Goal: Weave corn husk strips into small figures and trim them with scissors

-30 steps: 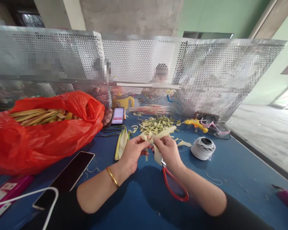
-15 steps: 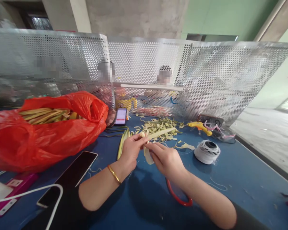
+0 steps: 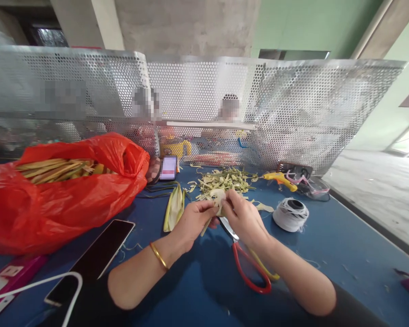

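Pale husk [image 3: 218,196], pinched by both hands [image 3: 192,220] [image 3: 243,215], slants lengthwise, broad end pointing away, narrow tail nearer and leftward.

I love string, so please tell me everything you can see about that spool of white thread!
The spool of white thread is squat and round, wound around a dark core that shows on top. The thread looks thin, with loose strands near its base. It sits upright on the blue table, beyond and right of the right hand, not touching it.
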Demonstrator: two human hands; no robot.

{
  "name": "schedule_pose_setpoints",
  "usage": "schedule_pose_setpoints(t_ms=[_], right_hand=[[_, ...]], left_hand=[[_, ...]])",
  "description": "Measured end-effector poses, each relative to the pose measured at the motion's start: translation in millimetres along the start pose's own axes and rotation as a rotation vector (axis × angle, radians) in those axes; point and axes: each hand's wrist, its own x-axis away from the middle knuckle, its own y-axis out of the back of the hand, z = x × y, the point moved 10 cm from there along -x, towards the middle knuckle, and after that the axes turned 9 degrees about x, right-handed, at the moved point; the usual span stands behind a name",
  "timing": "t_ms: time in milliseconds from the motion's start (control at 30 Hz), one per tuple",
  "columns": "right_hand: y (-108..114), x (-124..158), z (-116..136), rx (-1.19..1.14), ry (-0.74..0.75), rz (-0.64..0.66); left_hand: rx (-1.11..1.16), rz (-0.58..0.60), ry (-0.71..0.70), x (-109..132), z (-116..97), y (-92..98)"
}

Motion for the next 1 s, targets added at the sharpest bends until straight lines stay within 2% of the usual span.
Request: schedule_pose_setpoints(t_ms=[133,333,467,533,600,700,800,900,1000], right_hand=[[-6.2,-1.1,-8.9,0.031,-0.11,0.061],[-10.0,-1.6,-10.4,0.024,-0.144,0.135],[-25.7,-1.0,-12.7,-0.201,-0.127,0.288],[-26.0,-1.3,-8.6,-0.299,-0.064,0.325],[-13.5,-3.4,-3.0,-0.215,0.038,0.251],[7.9,-2.4,12.0,0.072,0.212,0.081],[13.9,3.4,28.9,0.289,0.356,-0.013],[8.2,6.4,35.1,0.392,0.4,-0.002],[1.9,6.8,32.8,0.317,0.348,0.072]], left_hand=[[0.044,-0.016,0.046,-0.8,6.6,2.3],[0.023,0.017,0.05,1.3,7.6,-2.3],[-0.027,-0.011,0.045,-0.3,7.8,1.9],[0.012,-0.052,0.034,-1.7,5.8,6.9],[0.078,-0.112,0.059,-2.9,6.5,13.4],[0.196,-0.182,0.107,-4.2,8.5,20.2],[0.248,-0.217,0.105,-5.4,6.4,23.8],[0.233,-0.23,0.111,-5.0,5.9,25.8],[0.204,-0.228,0.104,-4.0,4.3,26.7]])
